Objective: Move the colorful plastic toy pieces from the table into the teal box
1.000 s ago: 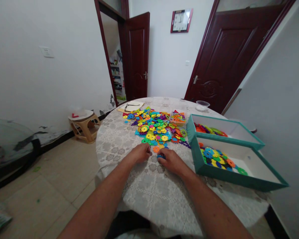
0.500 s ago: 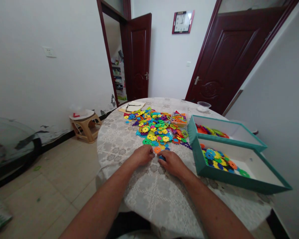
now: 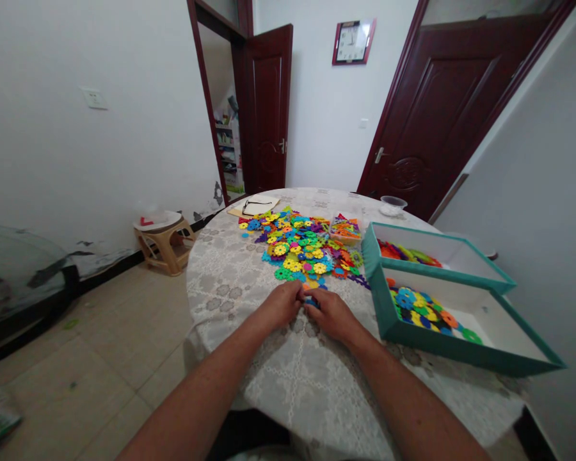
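My right hand (image 3: 333,312) is closed around a blue plastic building disc (image 3: 311,303), only part of which shows between the fingers. Close beside it, my left hand (image 3: 286,303) has its fingers pinched together, the tips almost at the right fingertips. Whatever the left fingers may hold is hidden. Just beyond both hands spreads a heap of colourful flower-shaped plastic discs (image 3: 295,243) in yellow, green, blue, orange and purple. An orange disc at the near edge of the heap is mostly covered by my hands.
To the right stands a teal two-part box (image 3: 432,341) with discs in its near half and red and green pieces in the far half. A small clear tub (image 3: 345,240) of pieces touches the heap. Glasses (image 3: 256,205) and a clear bowl (image 3: 393,203) lie farther back on the round table.
My left hand has moved right, closing the gap to my right hand and covering most of the orange disc. The right hand has stayed almost where it was, still around the blue disc.
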`<state>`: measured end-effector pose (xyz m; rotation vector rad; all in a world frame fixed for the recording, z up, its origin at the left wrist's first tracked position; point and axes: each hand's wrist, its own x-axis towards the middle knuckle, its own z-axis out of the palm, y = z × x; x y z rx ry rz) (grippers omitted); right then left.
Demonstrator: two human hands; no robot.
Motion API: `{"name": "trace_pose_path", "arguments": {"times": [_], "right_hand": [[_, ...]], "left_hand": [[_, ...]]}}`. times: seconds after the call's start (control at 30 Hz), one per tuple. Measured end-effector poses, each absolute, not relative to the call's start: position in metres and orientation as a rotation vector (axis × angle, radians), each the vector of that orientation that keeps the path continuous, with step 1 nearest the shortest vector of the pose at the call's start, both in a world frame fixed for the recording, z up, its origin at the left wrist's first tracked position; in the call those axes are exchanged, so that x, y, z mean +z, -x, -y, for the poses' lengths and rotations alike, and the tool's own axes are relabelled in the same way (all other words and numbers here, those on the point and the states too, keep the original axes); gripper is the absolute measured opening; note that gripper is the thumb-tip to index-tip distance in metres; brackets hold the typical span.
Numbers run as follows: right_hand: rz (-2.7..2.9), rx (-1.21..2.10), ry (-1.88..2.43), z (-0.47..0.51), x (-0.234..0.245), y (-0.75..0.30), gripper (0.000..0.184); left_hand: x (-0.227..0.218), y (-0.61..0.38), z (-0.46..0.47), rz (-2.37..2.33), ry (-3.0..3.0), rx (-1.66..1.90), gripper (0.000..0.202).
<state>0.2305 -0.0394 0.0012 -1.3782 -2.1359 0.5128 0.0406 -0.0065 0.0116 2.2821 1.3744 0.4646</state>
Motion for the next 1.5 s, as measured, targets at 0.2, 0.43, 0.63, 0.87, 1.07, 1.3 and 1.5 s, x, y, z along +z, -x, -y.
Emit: {"name": "trace_pose_path", "arguments": {"times": [0.2, 0.43, 0.63, 0.87, 1.07, 1.3, 1.5], "right_hand": [[2.083, 0.562, 1.266, 0.042, 0.011, -0.228, 0.017], [1.95, -0.048, 1.357, 0.052, 0.051, -0.256, 0.021], [1.442, -0.648, 1.667, 0.057, 0.07, -0.331, 0.022], [1.513, -0.624, 1.51, 0.055, 0.068, -0.318, 0.02], [2.032, -0.116, 1.442, 0.055, 0.041, -0.238, 0.031], [2.257, 0.162, 1.621, 0.039, -0.003, -0.205, 0.053], [2.287, 0.207, 1.645, 0.035, -0.005, -0.204, 0.052]], "left_hand": [[0.005, -0.038, 0.021, -1.148, -2.086, 0.738, 0.015], [0.022, -0.008, 0.005, -1.397, -2.005, 0.946, 0.009], [0.022, 0.01, -0.039, -1.752, -1.984, 0.757, 0.026], [0.018, -0.005, -0.071, -1.776, -1.945, 0.63, 0.027], [0.023, -0.011, -0.082, -1.772, -1.906, 0.583, 0.017], [0.031, -0.013, -0.089, -1.761, -1.889, 0.5, 0.021], [0.035, -0.019, -0.088, -1.726, -1.883, 0.527, 0.018]]}}
